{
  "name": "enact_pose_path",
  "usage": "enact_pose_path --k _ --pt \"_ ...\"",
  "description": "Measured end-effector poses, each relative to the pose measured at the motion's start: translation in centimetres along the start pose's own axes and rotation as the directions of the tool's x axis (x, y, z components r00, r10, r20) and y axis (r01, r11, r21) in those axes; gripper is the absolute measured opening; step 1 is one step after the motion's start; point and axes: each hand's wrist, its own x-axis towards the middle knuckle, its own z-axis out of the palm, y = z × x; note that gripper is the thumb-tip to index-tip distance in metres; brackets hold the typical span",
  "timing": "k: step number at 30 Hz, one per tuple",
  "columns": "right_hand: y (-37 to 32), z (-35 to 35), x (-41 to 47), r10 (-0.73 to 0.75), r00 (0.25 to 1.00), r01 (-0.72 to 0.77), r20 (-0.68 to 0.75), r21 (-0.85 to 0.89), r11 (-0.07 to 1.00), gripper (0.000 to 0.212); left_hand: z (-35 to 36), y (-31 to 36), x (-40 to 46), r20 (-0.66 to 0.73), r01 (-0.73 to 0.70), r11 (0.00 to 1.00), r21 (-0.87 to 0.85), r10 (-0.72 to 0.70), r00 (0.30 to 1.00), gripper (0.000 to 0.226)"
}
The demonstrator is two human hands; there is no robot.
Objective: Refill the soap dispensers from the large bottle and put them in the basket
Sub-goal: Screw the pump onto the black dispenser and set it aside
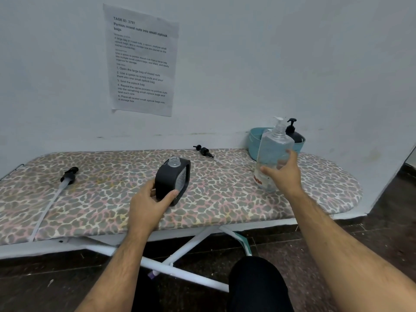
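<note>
A black soap dispenser (172,176) with an open clear neck stands mid-board, and my left hand (149,204) grips its lower side. My right hand (284,174) holds the large clear bottle (273,154), uncapped and upright on the right part of the board. A teal basket (255,139) stands behind it against the wall. Inside the basket are a dark dispenser with a black pump (293,131) and a white pump top (278,120). A small black pump (204,151) lies behind the open dispenser. A long pump with a white tube (67,177) lies at the left.
Everything sits on a leopard-print ironing board (225,199) pushed against a white wall. A printed sheet (140,60) is taped to the wall. The board's white legs (180,251) cross over a dark floor, near my knee (256,280).
</note>
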Motion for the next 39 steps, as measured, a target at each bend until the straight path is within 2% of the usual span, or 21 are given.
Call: enact_pose_path --k 9,15,17,21,26,28,34,39 --pt "0.5 -0.4 -1.4 0.027 0.998 -0.03 0.054 0.068 0.997 0.1 0.0 0.3 -0.1 0.0 0.01 1.0 0.005 -0.01 1.0 0.051" --pt "0.3 -0.4 -2.3 -0.002 1.0 0.002 0.005 0.069 0.998 0.096 0.0 0.4 -0.2 -0.001 0.007 1.0 0.013 -0.007 1.0 0.049" --pt "0.3 -0.3 -2.3 -0.011 1.0 0.012 -0.025 0.052 0.999 0.097 0.0 0.4 -0.2 -0.002 0.006 1.0 0.011 -0.006 1.0 0.05" --pt "0.1 0.0 -2.7 0.005 0.994 -0.01 -0.114 -0.041 0.999 0.118 0.0 0.4 -0.1 0.0 0.02 1.0 0.007 -0.02 1.0 0.05" --pt "-1.8 0.1 -5.1 -0.149 0.924 0.085 -0.352 -0.192 0.978 0.096 -0.1 0.5 -0.2 0.008 0.024 1.0 -0.003 -0.024 1.0 0.051" --pt "-2.7 0.7 -6.4 -0.228 0.899 0.163 -0.374 -0.199 0.966 0.085 -0.1 0.5 -0.2 0.011 0.028 1.0 -0.008 -0.028 1.0 0.052" --pt "-5.7 4.6 -9.4 -0.328 0.939 0.32 -0.103 -0.08 0.944 0.057 -0.1 0.8 -0.2 0.014 0.032 0.999 -0.025 -0.032 0.999 0.05" --pt "-7.0 8.4 -10.1 -0.317 0.943 0.318 0.103 0.004 0.948 0.054 -0.3 1.1 0.2 0.038 0.065 0.997 -0.047 -0.063 0.997 0.045"
